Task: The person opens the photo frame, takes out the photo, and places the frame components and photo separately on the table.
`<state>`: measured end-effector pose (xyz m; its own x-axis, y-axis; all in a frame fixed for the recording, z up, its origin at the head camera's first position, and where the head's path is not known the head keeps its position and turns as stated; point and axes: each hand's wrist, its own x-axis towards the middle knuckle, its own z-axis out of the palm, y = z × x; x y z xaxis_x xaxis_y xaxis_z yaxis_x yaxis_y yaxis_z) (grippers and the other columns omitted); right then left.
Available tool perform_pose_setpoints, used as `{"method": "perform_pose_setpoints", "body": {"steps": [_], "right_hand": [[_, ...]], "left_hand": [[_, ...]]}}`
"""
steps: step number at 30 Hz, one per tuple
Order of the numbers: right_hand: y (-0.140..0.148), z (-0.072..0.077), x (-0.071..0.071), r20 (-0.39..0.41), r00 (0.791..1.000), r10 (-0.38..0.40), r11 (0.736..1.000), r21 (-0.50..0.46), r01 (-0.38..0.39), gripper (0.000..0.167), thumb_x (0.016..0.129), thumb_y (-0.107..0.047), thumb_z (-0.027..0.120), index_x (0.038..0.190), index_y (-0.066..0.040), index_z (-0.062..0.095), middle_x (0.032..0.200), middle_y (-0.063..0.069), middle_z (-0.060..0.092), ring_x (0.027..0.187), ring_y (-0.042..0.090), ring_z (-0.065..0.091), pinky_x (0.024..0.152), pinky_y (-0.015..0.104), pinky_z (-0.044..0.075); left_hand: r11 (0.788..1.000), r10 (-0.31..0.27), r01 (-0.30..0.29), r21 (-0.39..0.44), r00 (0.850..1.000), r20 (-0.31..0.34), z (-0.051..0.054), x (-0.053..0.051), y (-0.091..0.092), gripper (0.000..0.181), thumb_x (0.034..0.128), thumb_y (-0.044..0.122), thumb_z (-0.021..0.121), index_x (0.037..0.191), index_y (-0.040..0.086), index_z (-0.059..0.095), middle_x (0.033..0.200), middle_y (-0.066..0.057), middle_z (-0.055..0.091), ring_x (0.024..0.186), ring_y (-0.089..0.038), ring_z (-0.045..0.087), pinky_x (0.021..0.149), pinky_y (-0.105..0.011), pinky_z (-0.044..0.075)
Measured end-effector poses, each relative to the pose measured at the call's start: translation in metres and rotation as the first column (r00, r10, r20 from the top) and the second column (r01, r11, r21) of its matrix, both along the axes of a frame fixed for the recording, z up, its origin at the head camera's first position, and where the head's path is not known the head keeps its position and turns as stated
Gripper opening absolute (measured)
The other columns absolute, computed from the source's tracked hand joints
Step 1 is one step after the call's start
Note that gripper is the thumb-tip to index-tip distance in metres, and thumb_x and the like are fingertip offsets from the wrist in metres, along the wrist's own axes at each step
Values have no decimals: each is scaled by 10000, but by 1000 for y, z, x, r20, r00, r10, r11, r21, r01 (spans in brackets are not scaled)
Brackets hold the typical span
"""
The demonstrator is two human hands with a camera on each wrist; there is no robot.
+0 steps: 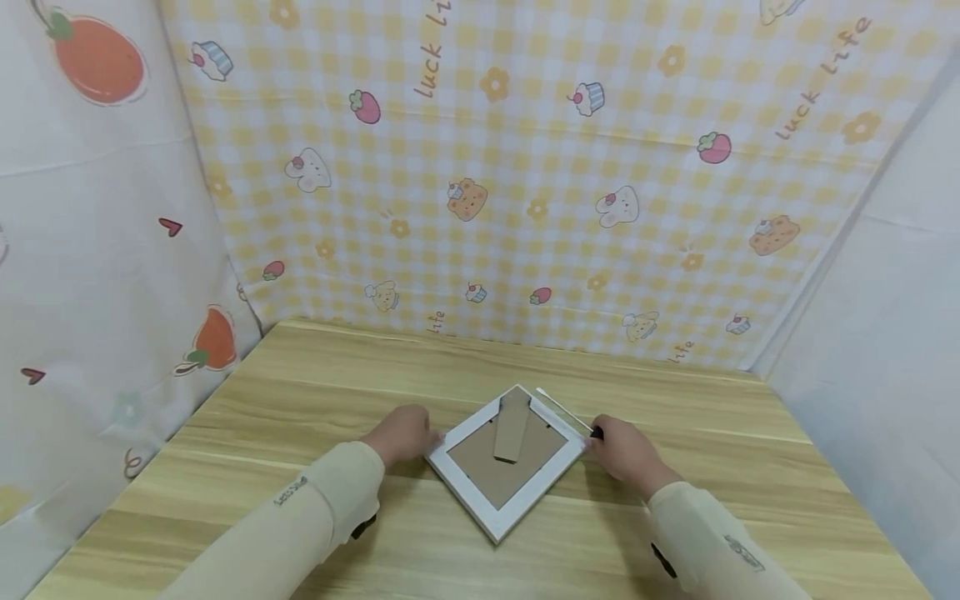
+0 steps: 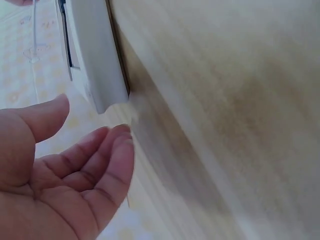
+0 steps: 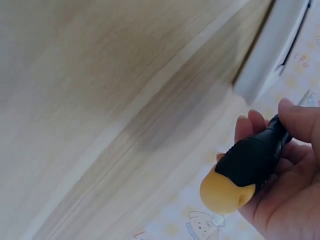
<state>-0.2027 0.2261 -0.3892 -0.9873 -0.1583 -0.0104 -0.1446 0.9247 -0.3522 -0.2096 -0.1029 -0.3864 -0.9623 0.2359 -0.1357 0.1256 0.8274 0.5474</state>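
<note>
A white picture frame lies face down on the table, turned so that one corner points toward me. Its brown backboard and fold-out stand face up. My left hand is at the frame's left corner; in the left wrist view its loosely bent fingers hold nothing, a small gap from the corner. At the opposite corner, my right hand grips a screwdriver by its black and yellow handle. The thin metal shaft points up and left, past the frame's right side.
Wood-grain table surface surrounds the frame. Behind it hangs a yellow checked cloth with cartoon prints. White cloth walls stand on the left and right sides.
</note>
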Motion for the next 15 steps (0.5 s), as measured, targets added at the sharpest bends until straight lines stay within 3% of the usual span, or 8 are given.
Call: {"method": "perform_pose_setpoints", "body": {"steps": [7, 15], "right_hand": [[-7, 1, 23, 11, 1000, -22, 997, -68, 23, 101, 904, -101, 651, 936, -12, 615, 739, 22, 543, 663, 160, 477, 602, 330, 421], [-21, -5, 40, 23, 1000, -17, 996, -85, 18, 138, 883, -115, 681, 819, -54, 575, 670, 5, 482, 600, 151, 434, 531, 286, 349]], "left_hand": [[1000, -3, 4, 18, 999, -35, -3, -13, 5, 219, 935, 146, 624, 761, 47, 536, 686, -42, 522, 635, -169, 493, 564, -278, 416], [1000, -17, 16, -14, 999, -49, -6, -18, 14, 202, 940, 125, 614, 772, 35, 546, 700, -44, 525, 649, -167, 501, 592, -287, 439]]}}
